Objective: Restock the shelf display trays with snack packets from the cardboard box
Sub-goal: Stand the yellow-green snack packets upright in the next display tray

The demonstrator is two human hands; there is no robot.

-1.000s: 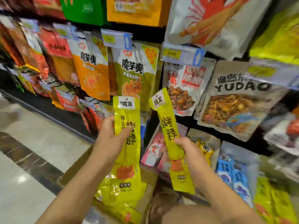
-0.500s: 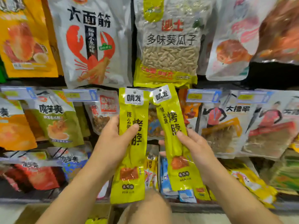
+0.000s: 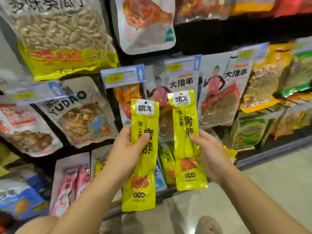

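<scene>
Left hand (image 3: 125, 154) grips one yellow packet (image 3: 143, 159), right hand (image 3: 211, 154) grips second yellow packet (image 3: 186, 141); both upright before shelf (image 3: 270, 149).

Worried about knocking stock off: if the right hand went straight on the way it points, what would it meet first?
Probably the hanging grey pouch behind it; the yellow packet that the right hand grips would touch it first. Depth is unclear here.
</scene>
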